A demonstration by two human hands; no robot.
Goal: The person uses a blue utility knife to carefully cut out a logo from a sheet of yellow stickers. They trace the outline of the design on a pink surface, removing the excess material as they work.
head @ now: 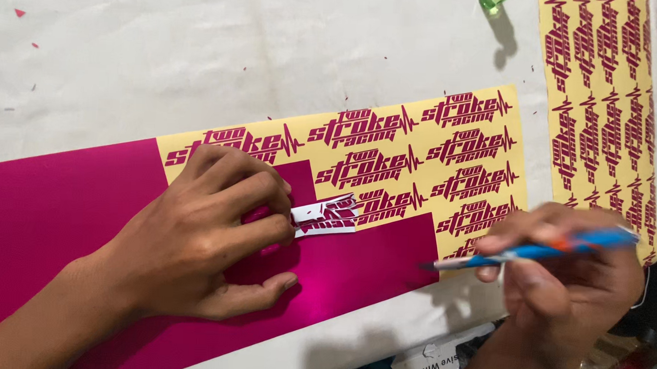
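Nearest the viewer, at the near right, the right hand (558,287) holds one blue pen-shaped tool (537,251), its fingers (512,242) pinched around the shaft; the tool's long axis runs almost level, tilted slightly, with the pointed tip aimed left toward the magenta sheet and the blunt end up to the right. One box with a white label (428,364) lies at the near edge, partly hidden. At the near left, the left hand (203,238) rests palm down on one glossy magenta vinyl sheet (58,211), its thumb spread out along the sheet and its fingers (259,196) curled together, pinching the left end of one small peeled strip (327,215), white with magenta lettering. The strip sits at the centre of the scene, long axis left to right, just beside the cream-backed part of the sheet. That weeded decal panel (432,148) shows about ten magenta logos in slanted rows. Farther right lies a second decal sheet (600,107), its logos turned on end. One green object (493,1) sits at the far edge on the white surface (165,55).
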